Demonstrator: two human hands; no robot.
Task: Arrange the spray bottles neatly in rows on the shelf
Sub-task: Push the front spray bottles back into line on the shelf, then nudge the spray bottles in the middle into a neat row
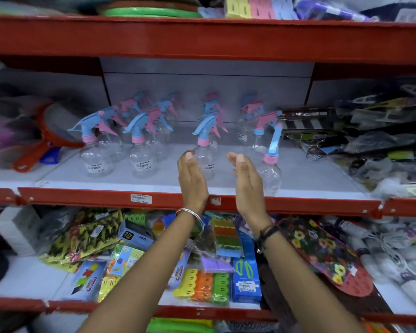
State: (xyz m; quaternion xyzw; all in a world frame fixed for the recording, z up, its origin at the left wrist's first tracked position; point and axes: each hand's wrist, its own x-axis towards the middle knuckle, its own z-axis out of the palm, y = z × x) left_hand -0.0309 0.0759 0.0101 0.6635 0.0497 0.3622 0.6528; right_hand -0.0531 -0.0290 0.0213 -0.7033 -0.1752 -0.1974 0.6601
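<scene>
Several clear spray bottles with blue and pink trigger heads stand in rows on the white middle shelf (310, 181). One bottle (208, 152) stands at the front centre, between my two hands. My left hand (191, 175) is just left of it and my right hand (246, 179) just right, both with flat, open fingers and palms facing each other, holding nothing. Another bottle (271, 169) stands right of my right hand, nearer the shelf's front edge than the others. Two front bottles (94, 155) (139, 155) stand further left.
A red-handled strainer (46, 138) lies on the shelf at the left. Packed dark goods (346, 133) crowd the right side. The red shelf lip (106, 200) carries a price label. Below, coloured packets and clips (202, 284) fill the lower shelf.
</scene>
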